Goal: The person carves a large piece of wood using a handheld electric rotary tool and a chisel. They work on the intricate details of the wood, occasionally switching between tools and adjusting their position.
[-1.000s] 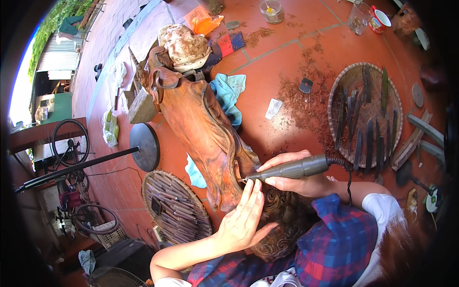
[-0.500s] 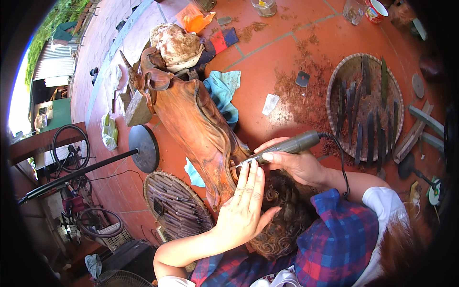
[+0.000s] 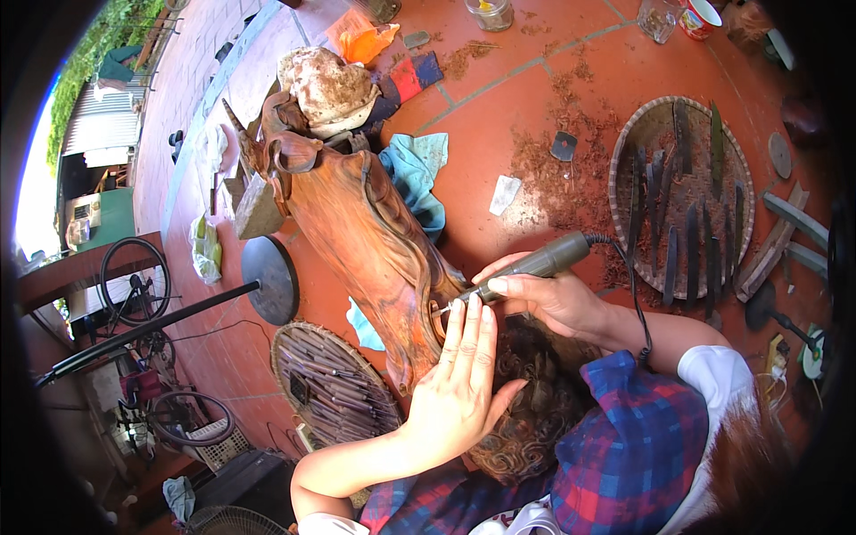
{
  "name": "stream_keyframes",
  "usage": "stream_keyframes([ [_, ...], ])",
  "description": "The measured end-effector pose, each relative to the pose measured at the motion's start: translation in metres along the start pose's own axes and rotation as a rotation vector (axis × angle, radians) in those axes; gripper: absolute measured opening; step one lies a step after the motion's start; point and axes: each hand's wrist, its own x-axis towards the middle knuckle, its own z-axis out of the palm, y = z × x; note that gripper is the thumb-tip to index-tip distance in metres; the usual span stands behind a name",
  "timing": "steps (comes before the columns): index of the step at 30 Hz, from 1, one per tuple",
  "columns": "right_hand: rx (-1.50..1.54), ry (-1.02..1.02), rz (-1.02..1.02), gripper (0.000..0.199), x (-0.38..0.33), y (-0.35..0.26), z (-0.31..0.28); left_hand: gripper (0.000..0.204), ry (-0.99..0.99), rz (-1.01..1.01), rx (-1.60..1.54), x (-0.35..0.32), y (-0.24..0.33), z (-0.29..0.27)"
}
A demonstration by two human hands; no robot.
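A carved wooden figure (image 3: 366, 236) slants from mid-view toward eleven o'clock. At its lower end, the right hand (image 3: 562, 303) has its fingers closed around a dark rotary tool (image 3: 546, 258); the left hand (image 3: 455, 406), fingers straight and gripping nothing, lies beside the tip. From the figure, slender tools (image 3: 334, 383) lie at six o'clock, a round basket (image 3: 653, 134) at three, and a red-and-white cup (image 3: 695, 21), its markings unreadable, at two.

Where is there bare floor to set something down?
Clearest: red floor bordered by turquoise cloth, striped cloth and white scrap. Another patch lies between the red cup and the round woven tray. Crowded: shavings beside that tray, and the carving, around left hand, right hand and handpiece.
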Motion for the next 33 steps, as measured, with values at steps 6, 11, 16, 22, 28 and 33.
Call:
stream_keyframes([
  [6, 0.025, -0.03, 0.038, 0.024, -0.003, 0.001, -0.003, 0.09, -0.024, -0.007, -0.009, -0.003, 0.01, -0.006],
  [11, 0.06, -0.007, 0.021, 0.024, 0.002, 0.003, -0.003, 0.09, -0.021, -0.029, 0.006, 0.002, 0.005, -0.005],
  [16, 0.157, -0.016, 0.032, 0.024, 0.008, 0.012, -0.01, 0.09, -0.014, -0.027, 0.02, 0.006, 0.0, -0.002],
  [22, 0.193, -0.041, 0.075, 0.024, 0.02, 0.014, -0.02, 0.09, -0.006, -0.032, 0.035, 0.012, -0.003, 0.001],
  [28, 0.15, -0.065, 0.093, 0.024, 0.028, 0.004, -0.024, 0.088, -0.01, -0.073, 0.078, 0.014, 0.002, 0.001],
  [33, 0.153, -0.09, 0.104, 0.024, 0.029, 0.005, -0.025, 0.088, -0.002, -0.025, 0.085, 0.014, -0.003, 0.003],
])
